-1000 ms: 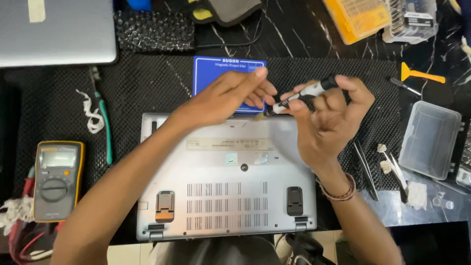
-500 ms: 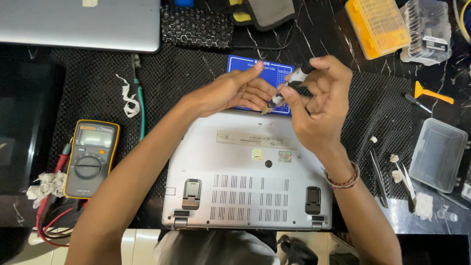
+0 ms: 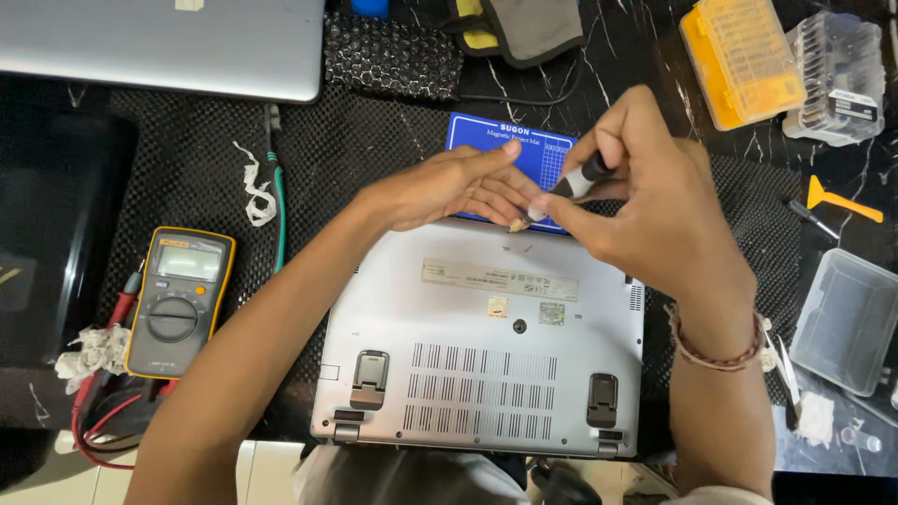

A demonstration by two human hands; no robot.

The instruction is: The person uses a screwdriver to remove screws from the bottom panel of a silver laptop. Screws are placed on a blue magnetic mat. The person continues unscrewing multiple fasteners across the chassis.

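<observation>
I see right hand (image 3: pixel 655 201) with fingers clamped on screwdriver (image 3: pixel 572 185), tip down at far edge of laptop (image 3: pixel 486 346). Left hand (image 3: pixel 449 187) rests beside it, fingers together, pinching near tip; possibly small screw there, too small for me to tell. Laptop lies underside up on desk (image 3: pixel 617 56), touching blue mat (image 3: pixel 486 138). Multimeter (image 3: pixel 178 299) well left.
</observation>
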